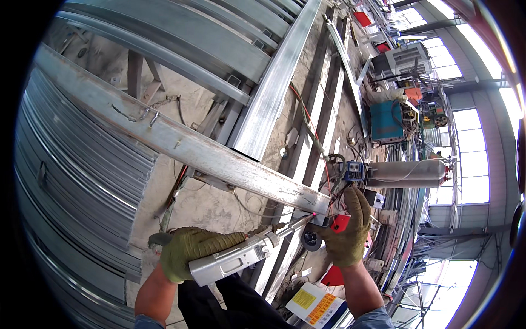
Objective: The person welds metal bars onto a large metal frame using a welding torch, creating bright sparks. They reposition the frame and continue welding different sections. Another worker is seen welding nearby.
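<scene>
My left hand [198, 250], in an olive work glove, is closed round a silver handheld welding gun [235, 260]. The gun's thin nozzle slants up to the right and meets the end of a long steel beam [192, 149]. A red light spot shows at the tip. My right hand [349, 234], gloved alike, is at the same beam end. Its thumb presses on a small grey metal plate [319, 220] there, while the fingers point away from me. How far the plate runs into the glove is hidden.
Stacked metal profiles [82, 148] lie at left, and galvanised channels [268, 104] beyond the beam. At right are a gas cylinder [408, 171], a blue machine [386, 122] and a small blue unit [355, 171]. Cables cross the floor. A white labelled box [312, 302] sits near my legs.
</scene>
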Demonstrator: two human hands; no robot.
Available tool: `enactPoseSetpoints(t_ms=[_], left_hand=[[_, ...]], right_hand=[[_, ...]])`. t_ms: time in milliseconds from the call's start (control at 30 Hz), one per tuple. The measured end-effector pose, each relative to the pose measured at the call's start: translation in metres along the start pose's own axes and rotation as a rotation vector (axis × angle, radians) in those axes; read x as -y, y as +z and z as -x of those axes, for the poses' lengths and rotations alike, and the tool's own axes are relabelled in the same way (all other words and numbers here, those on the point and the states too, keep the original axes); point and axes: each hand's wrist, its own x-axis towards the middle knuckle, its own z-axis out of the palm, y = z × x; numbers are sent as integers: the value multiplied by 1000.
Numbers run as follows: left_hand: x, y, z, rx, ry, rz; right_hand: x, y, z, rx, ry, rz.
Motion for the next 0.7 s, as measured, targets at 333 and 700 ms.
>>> enactPoseSetpoints(t_ms=[333,700], left_hand=[[9,2,-4,-30,25,42],[19,2,0,-15,18,34]], right_hand=[[-6,-1,3,-5,-42,51],[-7,2,6,-16,-5,-17]])
